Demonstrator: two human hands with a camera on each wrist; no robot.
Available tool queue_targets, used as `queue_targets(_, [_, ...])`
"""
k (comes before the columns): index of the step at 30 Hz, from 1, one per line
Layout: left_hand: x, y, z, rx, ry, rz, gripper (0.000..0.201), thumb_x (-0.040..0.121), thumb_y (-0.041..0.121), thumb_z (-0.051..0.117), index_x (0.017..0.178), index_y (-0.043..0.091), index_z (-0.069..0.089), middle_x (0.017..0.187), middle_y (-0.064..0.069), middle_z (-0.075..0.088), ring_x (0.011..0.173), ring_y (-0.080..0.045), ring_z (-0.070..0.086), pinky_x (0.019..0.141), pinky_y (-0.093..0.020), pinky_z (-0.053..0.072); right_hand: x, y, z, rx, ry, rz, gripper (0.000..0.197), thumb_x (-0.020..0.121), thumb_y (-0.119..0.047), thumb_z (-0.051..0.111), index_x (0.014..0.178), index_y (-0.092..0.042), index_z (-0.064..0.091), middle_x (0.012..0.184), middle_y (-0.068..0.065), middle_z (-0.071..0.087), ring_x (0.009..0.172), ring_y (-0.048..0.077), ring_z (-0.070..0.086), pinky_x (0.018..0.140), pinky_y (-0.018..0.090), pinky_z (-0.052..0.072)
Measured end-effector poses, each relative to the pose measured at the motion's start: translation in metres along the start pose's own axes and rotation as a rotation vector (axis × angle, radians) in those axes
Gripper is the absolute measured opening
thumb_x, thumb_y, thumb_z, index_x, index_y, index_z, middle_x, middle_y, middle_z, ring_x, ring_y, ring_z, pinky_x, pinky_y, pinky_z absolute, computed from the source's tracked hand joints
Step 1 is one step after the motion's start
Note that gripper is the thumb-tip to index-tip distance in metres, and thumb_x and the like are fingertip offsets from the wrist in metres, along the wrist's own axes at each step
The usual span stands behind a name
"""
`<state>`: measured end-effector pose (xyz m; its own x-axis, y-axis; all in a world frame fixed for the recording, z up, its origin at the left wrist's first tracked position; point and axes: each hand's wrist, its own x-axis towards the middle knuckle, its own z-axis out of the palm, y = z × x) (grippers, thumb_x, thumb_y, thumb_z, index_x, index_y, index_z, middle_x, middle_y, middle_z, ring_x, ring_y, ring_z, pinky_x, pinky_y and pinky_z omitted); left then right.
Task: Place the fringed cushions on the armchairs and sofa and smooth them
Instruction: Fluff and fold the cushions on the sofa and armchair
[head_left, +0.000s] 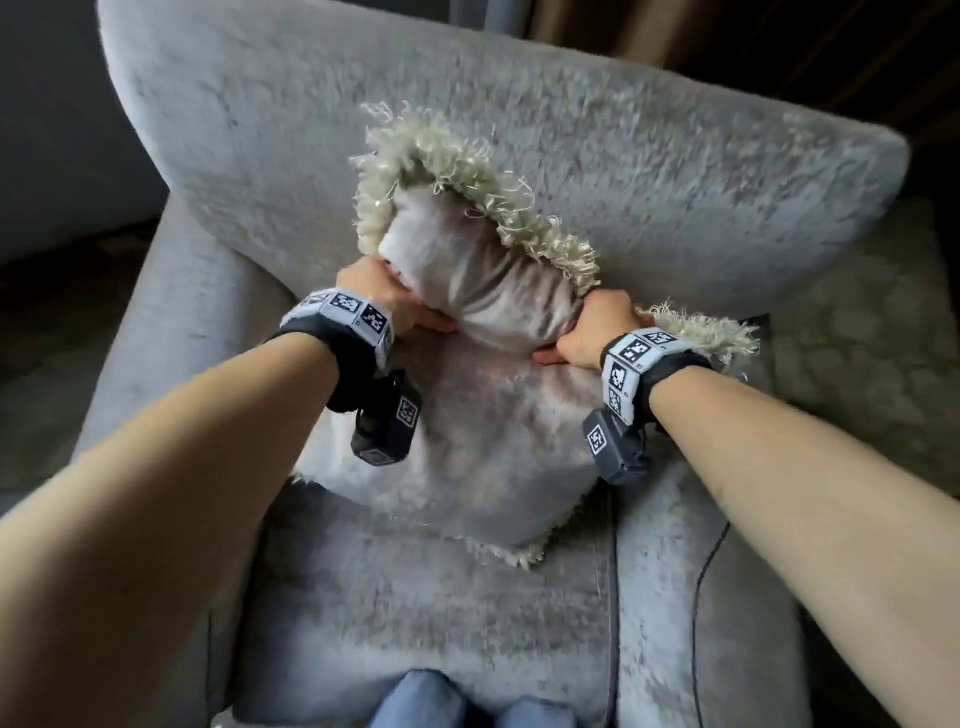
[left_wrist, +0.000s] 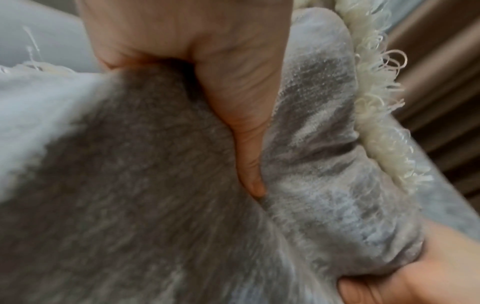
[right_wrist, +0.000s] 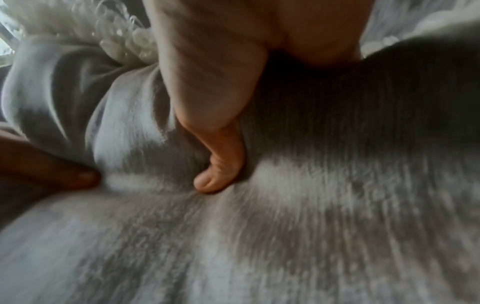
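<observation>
So I'm watching both hands bunching up the top of the cushion (head_left: 457, 415), which is sitting on the armchair (head_left: 649, 171) seat, leaning back toward 12 o'clock: left hand (head_left: 400, 301) is gripping the fold at 9, right hand (head_left: 592, 327) at 3, thumbs digging in, probably to plump it before smoothing. Fingers are wrapping behind the fold so I'm not seeing them, wrist views are blurring, and the fringe (head_left: 467, 171) is hiding the top seam.
</observation>
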<state>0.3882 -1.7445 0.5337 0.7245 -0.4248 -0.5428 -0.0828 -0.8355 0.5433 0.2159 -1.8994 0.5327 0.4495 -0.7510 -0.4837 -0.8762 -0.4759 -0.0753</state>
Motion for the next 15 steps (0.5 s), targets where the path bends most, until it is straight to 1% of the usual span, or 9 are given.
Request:
queue_targets(2, [-0.01,0.038,-0.021,0.061,0.009,0.094,0.069,0.026,0.046,0.095,0.087,0.022,0.073,0.083,0.006,0.071,0.075,-0.012,0.065,0.065,-0.021,0.05,-0.014,0.01,-0.019,0.106,0.007,0.005,0.08,0.052,-0.064,0.082,0.113,-0.015,0.066,0.112,0.006,0.07,0.105,0.025,0.066,0.089,0.024,0.047])
queue_targets(5, [-0.017,0.079,-0.043,0.183,0.032,0.197,0.075,0.023,0.048,0.094,0.091,0.023,0.072,0.084,0.004,0.07,0.074,-0.017,0.064,0.067,-0.023,0.051,-0.029,0.014,-0.028,0.252,0.037,0.043,0.079,0.056,-0.059,0.084,0.115,-0.01,0.066,0.118,0.008,0.068,0.11,0.024,0.064,0.089,0.022,0.046])
queue_targets(7, [-0.013,0.087,-0.046,0.253,0.042,0.229,0.081,0.021,0.05,0.093,0.094,0.024,0.07,0.086,0.003,0.071,0.075,-0.019,0.064,0.07,-0.026,0.053,-0.031,0.011,-0.02,0.331,0.051,0.08,0.075,0.055,-0.056,0.086,0.112,-0.01,0.066,0.116,0.007,0.068,0.108,0.024,0.065,0.087,0.021,0.046])
queue_targets(9, [-0.005,0.075,-0.038,0.279,0.033,0.226,0.09,0.02,0.051,0.092,0.103,0.028,0.066,0.094,0.002,0.071,0.084,-0.021,0.065,0.078,-0.028,0.054,-0.028,0.01,-0.004,0.343,0.058,0.1,0.07,0.057,-0.053,0.086,0.109,-0.01,0.067,0.113,0.008,0.069,0.104,0.026,0.065,0.086,0.024,0.048])
queue_targets(11, [0.005,0.047,-0.021,0.326,0.039,0.212,0.116,0.019,0.057,0.09,0.123,0.025,0.05,0.111,-0.001,0.066,0.104,-0.027,0.062,0.09,-0.034,0.052,-0.024,0.013,0.015,0.29,0.042,0.1,0.064,0.065,-0.047,0.084,0.112,-0.008,0.066,0.115,0.012,0.067,0.107,0.029,0.063,0.089,0.028,0.049])
queue_targets(12, [0.007,0.033,-0.012,0.352,0.041,0.197,0.128,0.017,0.062,0.088,0.129,0.022,0.041,0.119,-0.004,0.061,0.11,-0.03,0.059,0.094,-0.038,0.051,-0.023,0.014,0.025,0.246,0.036,0.1,0.06,0.07,-0.044,0.081,0.115,-0.007,0.064,0.118,0.014,0.064,0.111,0.031,0.06,0.092,0.03,0.047])
queue_targets(13, [0.01,0.019,-0.003,0.37,0.04,0.192,0.133,0.016,0.066,0.085,0.131,0.02,0.037,0.124,-0.005,0.058,0.112,-0.031,0.058,0.095,-0.041,0.05,-0.02,0.016,0.035,0.202,0.034,0.108,0.057,0.075,-0.041,0.077,0.117,-0.006,0.063,0.121,0.014,0.062,0.115,0.031,0.056,0.096,0.032,0.045])
queue_targets(14, [0.012,0.01,0.004,0.372,0.032,0.193,0.133,0.018,0.068,0.084,0.132,0.02,0.036,0.124,-0.004,0.058,0.111,-0.031,0.059,0.093,-0.04,0.051,-0.018,0.017,0.042,0.173,0.043,0.113,0.052,0.078,-0.039,0.074,0.116,-0.006,0.062,0.121,0.014,0.06,0.118,0.032,0.053,0.1,0.035,0.042])
queue_targets(15, [0.013,0.006,0.008,0.364,0.017,0.203,0.127,0.023,0.067,0.085,0.131,0.02,0.038,0.12,-0.001,0.06,0.106,-0.029,0.061,0.09,-0.037,0.052,-0.014,0.017,0.045,0.159,0.044,0.125,0.046,0.079,-0.036,0.071,0.114,-0.007,0.062,0.12,0.014,0.06,0.118,0.033,0.052,0.101,0.038,0.042])
